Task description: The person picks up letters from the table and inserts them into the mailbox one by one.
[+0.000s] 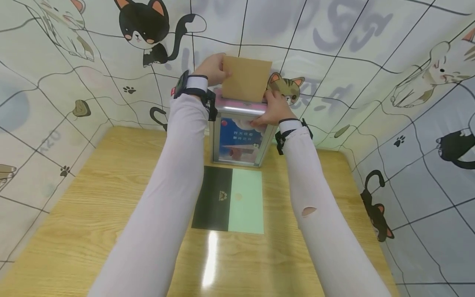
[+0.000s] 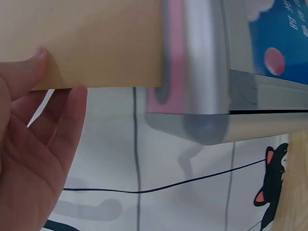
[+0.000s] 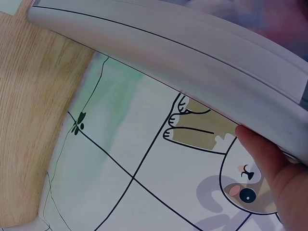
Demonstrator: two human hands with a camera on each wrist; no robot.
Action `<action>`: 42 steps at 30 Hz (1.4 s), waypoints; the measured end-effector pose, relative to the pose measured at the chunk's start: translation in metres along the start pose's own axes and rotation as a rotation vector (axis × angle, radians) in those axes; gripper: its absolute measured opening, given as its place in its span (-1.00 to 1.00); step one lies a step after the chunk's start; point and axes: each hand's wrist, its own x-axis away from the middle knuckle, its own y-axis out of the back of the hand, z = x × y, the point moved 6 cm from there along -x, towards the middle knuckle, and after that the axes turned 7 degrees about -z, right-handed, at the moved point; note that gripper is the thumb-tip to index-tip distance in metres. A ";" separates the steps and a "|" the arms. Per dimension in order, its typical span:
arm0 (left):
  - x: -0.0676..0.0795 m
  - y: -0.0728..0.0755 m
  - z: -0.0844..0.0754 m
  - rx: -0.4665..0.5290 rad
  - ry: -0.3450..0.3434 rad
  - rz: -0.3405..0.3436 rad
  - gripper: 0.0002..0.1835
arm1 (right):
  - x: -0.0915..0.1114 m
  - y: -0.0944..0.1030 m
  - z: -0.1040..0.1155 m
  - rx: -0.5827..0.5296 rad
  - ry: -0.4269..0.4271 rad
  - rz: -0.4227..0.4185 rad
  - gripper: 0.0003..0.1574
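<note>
A plain tan envelope (image 1: 246, 79) stands upright at the top of a silver-framed box (image 1: 216, 142), its lower edge at the dark slot in the pink lid (image 2: 174, 48). My left hand (image 1: 212, 70) pinches the envelope's left side between thumb and fingers. The right hand (image 1: 274, 108) grips the box's upper right corner, with its thumb on the front. In the right wrist view, a fingertip touches the box's silver side edge (image 3: 192, 62). On the box front, a blue poster (image 1: 241, 134) with white characters shows behind a clear panel.
Flat on the wooden table (image 1: 130, 173) before the box lie a black card (image 1: 213, 198) and a mint-green card (image 1: 246, 200), side by side. A cat-printed white wall covering (image 1: 230, 24) rises behind the box and along both sides.
</note>
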 end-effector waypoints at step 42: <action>0.018 -0.073 0.051 -0.121 -0.011 -0.047 0.25 | 0.007 0.005 0.000 0.040 0.021 0.025 0.36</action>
